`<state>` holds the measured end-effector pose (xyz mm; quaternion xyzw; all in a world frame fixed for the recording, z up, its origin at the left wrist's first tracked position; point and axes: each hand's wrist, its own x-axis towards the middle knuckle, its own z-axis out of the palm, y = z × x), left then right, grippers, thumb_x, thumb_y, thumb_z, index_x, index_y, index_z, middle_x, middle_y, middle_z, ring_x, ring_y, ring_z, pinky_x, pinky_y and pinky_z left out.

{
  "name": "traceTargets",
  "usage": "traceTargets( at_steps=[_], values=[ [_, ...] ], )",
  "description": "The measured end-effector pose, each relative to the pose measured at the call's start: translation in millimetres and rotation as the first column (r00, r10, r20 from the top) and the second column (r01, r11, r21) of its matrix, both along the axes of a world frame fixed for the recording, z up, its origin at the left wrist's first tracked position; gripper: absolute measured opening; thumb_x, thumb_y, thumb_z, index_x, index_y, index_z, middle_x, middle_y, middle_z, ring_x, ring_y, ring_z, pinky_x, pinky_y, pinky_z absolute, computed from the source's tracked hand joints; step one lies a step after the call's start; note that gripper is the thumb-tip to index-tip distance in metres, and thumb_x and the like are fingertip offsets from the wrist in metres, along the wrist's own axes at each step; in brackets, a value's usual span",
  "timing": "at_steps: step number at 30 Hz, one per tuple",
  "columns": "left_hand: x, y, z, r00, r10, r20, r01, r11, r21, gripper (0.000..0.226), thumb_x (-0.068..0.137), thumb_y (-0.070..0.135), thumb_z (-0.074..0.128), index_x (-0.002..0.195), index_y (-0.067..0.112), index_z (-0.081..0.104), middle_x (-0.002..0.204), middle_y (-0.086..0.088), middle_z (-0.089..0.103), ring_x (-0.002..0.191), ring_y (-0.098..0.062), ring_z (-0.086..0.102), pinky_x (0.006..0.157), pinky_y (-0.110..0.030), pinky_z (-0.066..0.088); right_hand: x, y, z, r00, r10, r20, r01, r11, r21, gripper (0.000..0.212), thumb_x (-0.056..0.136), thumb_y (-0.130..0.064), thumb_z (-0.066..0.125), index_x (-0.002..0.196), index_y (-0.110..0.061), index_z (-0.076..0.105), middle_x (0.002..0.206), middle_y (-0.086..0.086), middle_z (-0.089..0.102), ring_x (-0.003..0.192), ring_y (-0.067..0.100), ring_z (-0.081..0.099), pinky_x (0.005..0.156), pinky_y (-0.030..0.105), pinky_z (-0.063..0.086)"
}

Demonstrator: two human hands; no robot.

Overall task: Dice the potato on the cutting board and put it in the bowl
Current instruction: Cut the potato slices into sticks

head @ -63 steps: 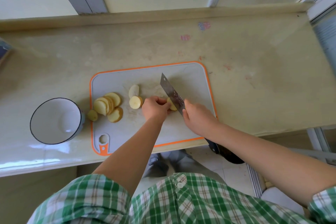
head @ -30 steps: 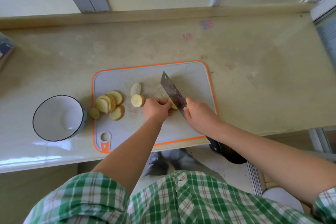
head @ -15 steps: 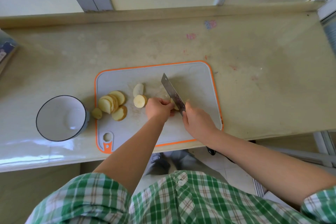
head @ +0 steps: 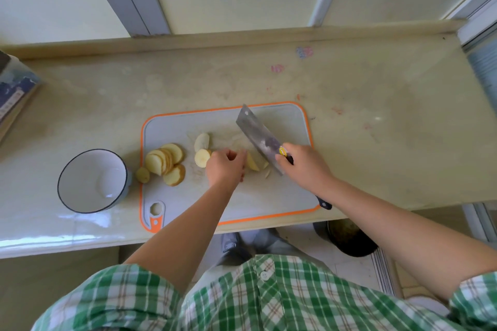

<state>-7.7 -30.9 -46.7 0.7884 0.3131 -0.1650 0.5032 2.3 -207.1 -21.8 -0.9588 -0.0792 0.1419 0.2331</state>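
From the head camera, a grey cutting board (head: 282, 191) with an orange rim lies on the pale surface (head: 376, 142). The left hand (head: 224, 166) sits mid-board, fingers curled down over a potato chunk (head: 252, 164), holding it in place. The right hand (head: 304, 166) has its fingers wrapped round the handle of a knife (head: 258, 137) whose broad blade slants away to the far left, just beside the chunk. Whether its edge touches the board cannot be told. A few thin cut strips (head: 266, 173) lie between chunk and blade.

Left of the hands are two thicker potato pieces (head: 202, 158), then a fan of round slices (head: 164, 160) and a small end piece (head: 142, 174) at the board's left rim. Just beyond that rim stands the white bowl (head: 80, 169) – nothing in it. A printed box (head: 13, 88) leans in at the far left edge. Below the surface, a dark pot (head: 349, 239) stands on the floor.
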Motion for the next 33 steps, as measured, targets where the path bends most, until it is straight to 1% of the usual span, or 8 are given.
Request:
traceTargets(
  at_steps=[4, 7, 11, 15, 20, 26, 30, 33],
  values=[
    [6, -8, 24, 1.000, -0.020, 0.004, 0.021, 0.989, -0.144, 0.064, 0.088, 0.064, 0.047, 0.081, 0.004, 0.065, 0.067, -0.011, 0.069, 0.053, -0.023, 0.064, 0.049, -0.029, 0.047, -12, 3, 1, 0.962, 0.203, 0.183, -0.169, 0.968, -0.187, 0.006, 0.090, -0.022, 0.052, 0.091, -0.017, 0.050, 0.072, 0.013, 0.064, 0.067, 0.037, 0.061, 0.050, 0.036, 0.038],
    [12, -15, 31, 0.992, -0.112, -0.059, 0.102, 0.982, -0.160, 0.048, 0.096, 0.039, 0.041, 0.083, -0.001, 0.066, 0.069, -0.013, 0.072, 0.057, -0.028, 0.067, 0.051, -0.031, 0.050, -21, 7, 0, 0.918, 0.333, 0.215, -0.290, 0.935, -0.206, 0.041, 0.083, -0.019, 0.060, 0.123, -0.020, 0.050, 0.074, 0.010, 0.066, 0.061, 0.037, 0.062, 0.046, 0.034, 0.039],
    [9, -10, 34, 0.993, -0.107, -0.055, 0.105, 0.994, -0.041, 0.048, 0.096, 0.023, 0.031, 0.077, -0.004, 0.066, 0.057, -0.010, 0.068, 0.045, -0.022, 0.059, 0.046, -0.025, 0.043, -20, 7, 8, 0.927, 0.367, 0.075, -0.365, 0.930, -0.045, 0.046, 0.096, -0.047, 0.039, 0.141, -0.041, 0.033, 0.096, 0.003, 0.055, 0.087, 0.031, 0.060, 0.063, 0.032, 0.038],
    [5, -1, 36, 0.996, -0.082, -0.019, 0.082, 0.997, 0.009, 0.048, 0.095, 0.021, 0.031, 0.071, -0.003, 0.065, 0.055, -0.010, 0.066, 0.041, -0.018, 0.054, 0.041, -0.021, 0.039, -10, 14, 11, 0.919, 0.348, -0.184, -0.349, 0.937, 0.030, 0.042, 0.097, -0.055, 0.021, 0.139, -0.056, 0.026, 0.115, 0.003, 0.044, 0.103, 0.025, 0.053, 0.073, 0.031, 0.036],
    [5, 6, 36, 0.999, -0.046, 0.014, 0.046, 0.998, 0.043, 0.045, 0.095, 0.023, 0.031, 0.077, 0.000, 0.065, 0.058, -0.009, 0.067, 0.041, -0.016, 0.053, 0.044, -0.022, 0.038, 6, 18, 0, 0.932, 0.254, -0.257, -0.257, 0.966, 0.019, 0.046, 0.094, -0.061, 0.017, 0.139, -0.056, 0.026, 0.101, 0.001, 0.039, 0.100, 0.030, 0.053, 0.082, 0.038, 0.044],
    [18, 5, 41, 0.996, -0.012, 0.091, 0.001, 0.992, 0.124, 0.048, 0.091, 0.023, 0.032, 0.055, 0.008, 0.060, 0.052, -0.005, 0.066, 0.053, -0.021, 0.060, 0.056, -0.029, 0.048, 6, 20, 25, 0.930, 0.291, -0.225, -0.275, 0.956, 0.102, 0.079, 0.082, -0.065, 0.052, 0.147, -0.031, 0.020, 0.105, -0.005, 0.048, 0.094, 0.016, 0.051, 0.078, 0.033, 0.042],
    [34, -11, 50, 0.978, -0.045, 0.206, 0.049, 0.999, -0.016, 0.046, 0.093, 0.030, 0.033, 0.066, 0.005, 0.061, 0.056, -0.006, 0.066, 0.047, -0.015, 0.057, 0.051, -0.027, 0.042, 6, 9, 20, 0.968, 0.220, -0.122, -0.205, 0.971, 0.124, 0.060, 0.087, -0.023, 0.058, 0.142, -0.022, 0.034, 0.104, 0.009, 0.066, 0.091, 0.030, 0.062, 0.069, 0.034, 0.046],
    [37, -12, 44, 0.930, -0.207, 0.305, 0.239, 0.969, -0.069, 0.043, 0.094, 0.045, 0.038, 0.083, 0.010, 0.060, 0.078, -0.010, 0.068, 0.069, -0.019, 0.062, 0.063, -0.035, 0.049, 13, -10, 23, 0.996, -0.002, -0.090, 0.033, 0.938, 0.345, 0.040, 0.084, -0.011, 0.054, 0.123, -0.017, 0.057, 0.081, -0.004, 0.064, 0.071, 0.007, 0.058, 0.065, 0.025, 0.043]
  ],
)
